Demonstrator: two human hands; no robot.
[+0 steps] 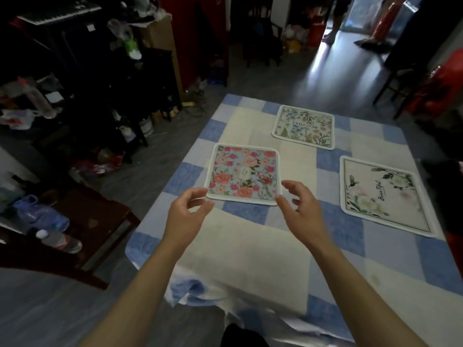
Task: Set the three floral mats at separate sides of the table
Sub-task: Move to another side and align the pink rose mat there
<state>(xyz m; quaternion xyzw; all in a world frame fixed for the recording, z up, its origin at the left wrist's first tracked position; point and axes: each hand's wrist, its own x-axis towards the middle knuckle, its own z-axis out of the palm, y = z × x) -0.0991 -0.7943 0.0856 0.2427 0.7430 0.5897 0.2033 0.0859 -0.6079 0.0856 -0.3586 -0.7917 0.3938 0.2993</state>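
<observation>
Three floral mats lie flat on the checked blue and cream tablecloth [250,246]. A rose-patterned mat [243,174] sits by the left edge. A cream mat with wildflowers [304,127] lies at the far end. A white mat with pale blossoms and script [383,196] is at the right side. My left hand [186,214] hovers at the rose mat's near left corner, fingers apart and holding nothing. At the mat's near right corner my right hand [302,209] is likewise open, its thumb close to the mat's edge.
A dark wooden bench [95,221] with plastic bottles [59,240] stands left of the table. Cluttered dark shelving [100,83] fills the left side of the room. A chair [398,81] and red items are at the far right. A person's legs [333,26] show in the far doorway.
</observation>
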